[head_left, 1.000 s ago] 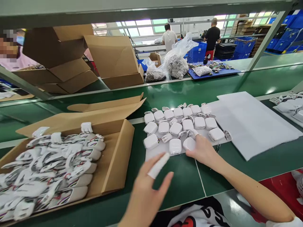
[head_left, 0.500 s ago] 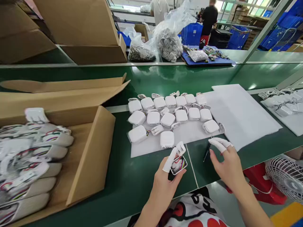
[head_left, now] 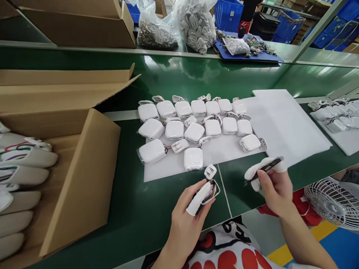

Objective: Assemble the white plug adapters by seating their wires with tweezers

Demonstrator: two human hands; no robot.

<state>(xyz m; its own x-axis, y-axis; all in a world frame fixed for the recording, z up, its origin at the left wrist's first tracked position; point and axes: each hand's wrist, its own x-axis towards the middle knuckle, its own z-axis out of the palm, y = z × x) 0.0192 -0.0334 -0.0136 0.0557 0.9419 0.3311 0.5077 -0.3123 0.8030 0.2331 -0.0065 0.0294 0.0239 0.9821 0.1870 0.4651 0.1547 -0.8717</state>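
My left hand is closed around a small white plastic housing, its open side showing coloured wires. A white cap piece with slots hangs from its top end. White finger cots cover some fingertips of both hands. My right hand grips black tweezers, whose tips point left and down over the green bench. Beyond the hands, several white square housings stand in rows on a white foam sheet, some in clear film.
An open cardboard box with several white housings and wires stands at left. At right lie white sheets and another group of white parts. Bagged parts and a blue tray are behind. A fan stands below right.
My right hand has picked up the tweezers from the bench and turned them. My left hand keeps the housing, its index finger now over the wires. The view has tilted down.
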